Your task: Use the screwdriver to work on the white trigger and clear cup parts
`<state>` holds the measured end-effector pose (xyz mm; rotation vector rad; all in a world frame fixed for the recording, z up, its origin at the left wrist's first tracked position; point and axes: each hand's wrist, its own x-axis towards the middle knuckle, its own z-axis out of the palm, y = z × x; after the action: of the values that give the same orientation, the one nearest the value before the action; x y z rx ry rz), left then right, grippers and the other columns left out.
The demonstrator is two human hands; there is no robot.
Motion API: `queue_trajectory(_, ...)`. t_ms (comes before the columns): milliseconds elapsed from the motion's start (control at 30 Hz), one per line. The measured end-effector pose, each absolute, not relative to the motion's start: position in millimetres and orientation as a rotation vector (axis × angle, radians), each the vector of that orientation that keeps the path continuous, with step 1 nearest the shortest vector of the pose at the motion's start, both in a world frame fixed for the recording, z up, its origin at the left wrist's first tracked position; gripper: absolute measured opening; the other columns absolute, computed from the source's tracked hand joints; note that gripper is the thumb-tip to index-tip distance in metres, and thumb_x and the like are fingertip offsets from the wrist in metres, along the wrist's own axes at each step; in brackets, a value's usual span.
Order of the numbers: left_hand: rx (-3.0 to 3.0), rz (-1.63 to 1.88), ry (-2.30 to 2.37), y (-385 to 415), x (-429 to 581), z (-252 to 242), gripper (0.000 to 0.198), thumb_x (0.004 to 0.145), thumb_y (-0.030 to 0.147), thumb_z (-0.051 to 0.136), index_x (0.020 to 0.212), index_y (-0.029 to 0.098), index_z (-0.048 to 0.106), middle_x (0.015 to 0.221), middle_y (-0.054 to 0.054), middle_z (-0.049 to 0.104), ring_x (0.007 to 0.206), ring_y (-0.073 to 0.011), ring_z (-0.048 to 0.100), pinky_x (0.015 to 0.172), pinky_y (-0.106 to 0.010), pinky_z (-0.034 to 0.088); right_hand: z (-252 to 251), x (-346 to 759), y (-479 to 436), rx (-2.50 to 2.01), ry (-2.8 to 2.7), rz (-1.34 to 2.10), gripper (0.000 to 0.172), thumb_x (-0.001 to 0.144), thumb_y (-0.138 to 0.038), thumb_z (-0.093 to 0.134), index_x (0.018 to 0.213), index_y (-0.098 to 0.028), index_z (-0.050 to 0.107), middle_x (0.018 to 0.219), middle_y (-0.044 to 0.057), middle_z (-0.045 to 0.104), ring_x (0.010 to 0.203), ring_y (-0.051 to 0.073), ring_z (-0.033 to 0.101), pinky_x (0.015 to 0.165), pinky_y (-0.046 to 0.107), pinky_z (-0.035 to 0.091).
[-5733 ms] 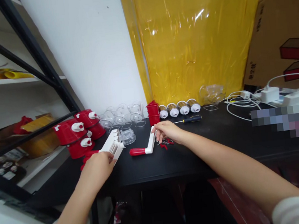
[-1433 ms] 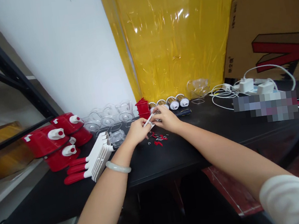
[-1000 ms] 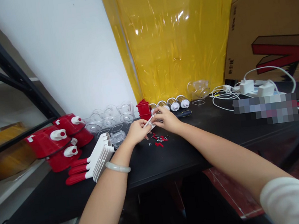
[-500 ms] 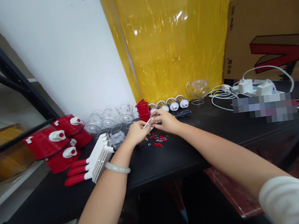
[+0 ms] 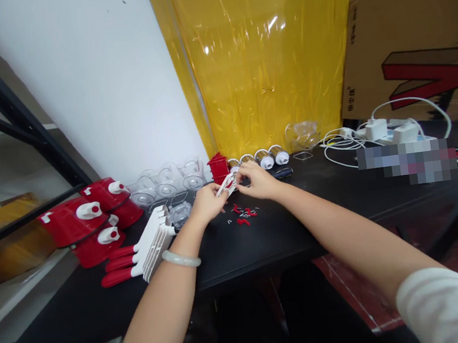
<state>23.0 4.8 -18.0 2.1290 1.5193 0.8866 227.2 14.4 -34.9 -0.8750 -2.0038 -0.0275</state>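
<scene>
A white plastic piece hangs above the middle of a black table, held up by a person's bare hands. The left hand, thumb and fingers closed, pinches its left end. The right hand, fingers curled, meets the other end; at this range it is hard to tell whether they have hold of it or of something smaller. Just below lie red pieces and tiny silvery screws. Behind the hands are a red box and a row of metal drums, a dark tool handle in front. To the left, clear cups line the wall near white handles with red grips and red tubs in a pile. White cables coil at right.
</scene>
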Motion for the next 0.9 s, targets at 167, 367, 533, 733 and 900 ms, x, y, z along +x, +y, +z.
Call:
queue_trajectory(167, 2.164, 0.889, 1.563, 5, 21, -18, 0.021, 0.087, 0.033, 0.065, 0.098, 0.017, 0.070, 0.072, -0.004, 0.076, 0.049, -0.0180, 0.069, 0.055, -0.026, 0.051, -30, 227, 9, -1.164, -2.286, 0.444, 0.003, 0.082, -0.016, 0.073, 0.080, -0.015, 0.070, 0.068, 0.000, 0.066, 0.062, 0.012, 0.057, 0.064, 0.025, 0.042)
queue_trajectory(367, 2.216, 0.885, 1.573, 2, 22, -16, 0.021, 0.087, 0.033, 0.064, 0.099, 0.017, 0.071, 0.074, -0.004, 0.076, 0.050, -0.0190, 0.069, 0.058, -0.027, 0.051, -31, 226, 4, -1.320, -2.397, 0.546, 0.006, 0.079, -0.016, 0.077, 0.077, -0.016, 0.072, 0.068, 0.001, 0.069, 0.063, 0.012, 0.060, 0.062, 0.023, 0.042)
queue_trajectory(533, 2.228, 0.882, 1.592, 3, 22, -17, 0.021, 0.087, 0.034, 0.063, 0.099, 0.018, 0.071, 0.073, -0.004, 0.076, 0.051, -0.0196, 0.070, 0.058, -0.028, 0.050, -32, 228, 6, -1.310, -2.389, 0.607, 0.008, 0.075, -0.015, 0.079, 0.073, -0.017, 0.072, 0.067, 0.000, 0.069, 0.064, 0.013, 0.062, 0.062, 0.024, 0.043)
queue_trajectory(733, 2.245, 0.888, 1.578, 6, 20, -20, 0.022, 0.088, 0.036, 0.063, 0.099, 0.018, 0.070, 0.070, -0.004, 0.075, 0.052, -0.0201, 0.070, 0.058, -0.028, 0.050, -35, 229, 16, -1.122, -2.186, 0.579, 0.015, 0.077, -0.027, 0.079, 0.073, -0.017, 0.069, 0.064, -0.001, 0.064, 0.060, 0.012, 0.056, 0.062, 0.026, 0.042)
queue_trajectory(900, 2.277, 0.895, 1.468, 5, 22, -22, 0.021, 0.087, 0.035, 0.063, 0.097, 0.018, 0.069, 0.073, -0.004, 0.075, 0.050, -0.0194, 0.069, 0.056, -0.028, 0.050, -37, 235, 29, -0.995, -1.848, 0.135, 0.017, 0.081, -0.031, 0.075, 0.090, -0.019, 0.067, 0.083, 0.004, 0.064, 0.080, 0.020, 0.058, 0.077, 0.034, 0.047)
